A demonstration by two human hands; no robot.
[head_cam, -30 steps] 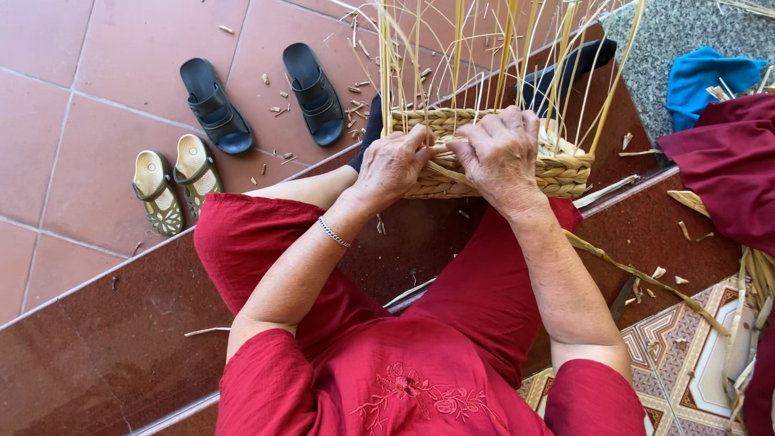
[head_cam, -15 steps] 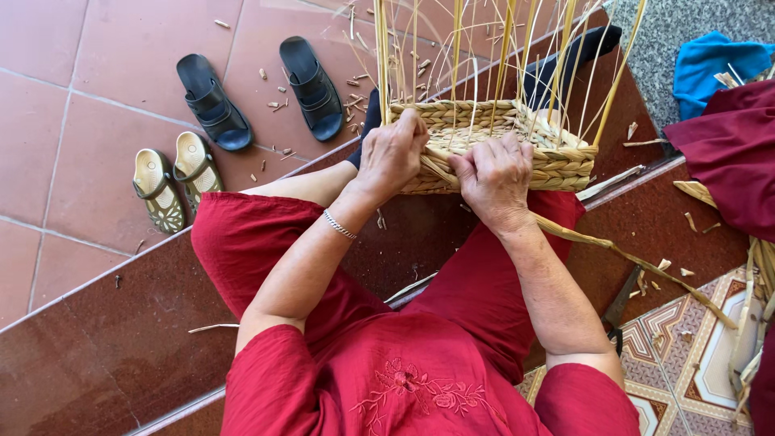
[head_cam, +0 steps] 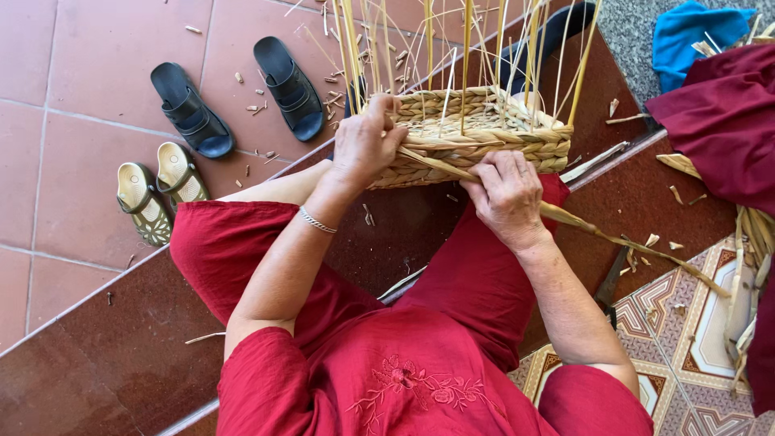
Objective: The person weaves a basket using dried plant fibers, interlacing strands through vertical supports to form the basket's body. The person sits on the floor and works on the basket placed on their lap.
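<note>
- Basket (head_cam: 484,133), half woven, stands on the red step between the knees, stakes (head_cam: 464,40) upright
- Left hand (head_cam: 365,145) has moved to the near rim; its grip is clenched on the weave
- Right hand (head_cam: 507,198) has dropped below the rim since a second ago, grasping the strand (head_cam: 622,238) that trails right; the strand looks pulled snug, so this pass seems nearly seated
- Sandals (head_cam: 234,97) lie well apart on the tiles

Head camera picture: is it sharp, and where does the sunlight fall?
Head view: bright daylight on the woven basket and both hands, left hand and right hand, all sharp; the black sandals cast short shadows; no obvious glare or blur.
</note>
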